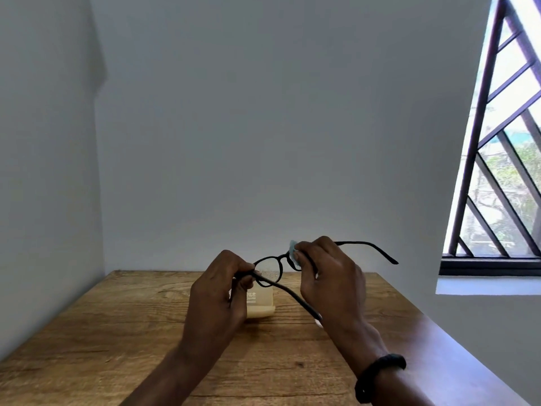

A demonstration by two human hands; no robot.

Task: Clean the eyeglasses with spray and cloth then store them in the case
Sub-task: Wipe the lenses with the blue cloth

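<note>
Black-framed eyeglasses (pixel 270 266) are held in the air above the wooden table (pixel 117 332), temples unfolded. My left hand (pixel 218 291) pinches the frame at its left hinge. My right hand (pixel 328 273) presses a small light-blue cloth (pixel 292 249) against the right lens, which the fingers and cloth mostly hide. A pale yellowish case (pixel 262 303) lies on the table right under the glasses, partly covered by my left hand. A small white thing (pixel 319 322) peeks out below my right wrist; I cannot tell what it is.
The table stands in a corner, with grey walls behind and at the left. A barred window (pixel 497 171) fills the right side above the table's right edge. A black band (pixel 380 376) sits on my right wrist.
</note>
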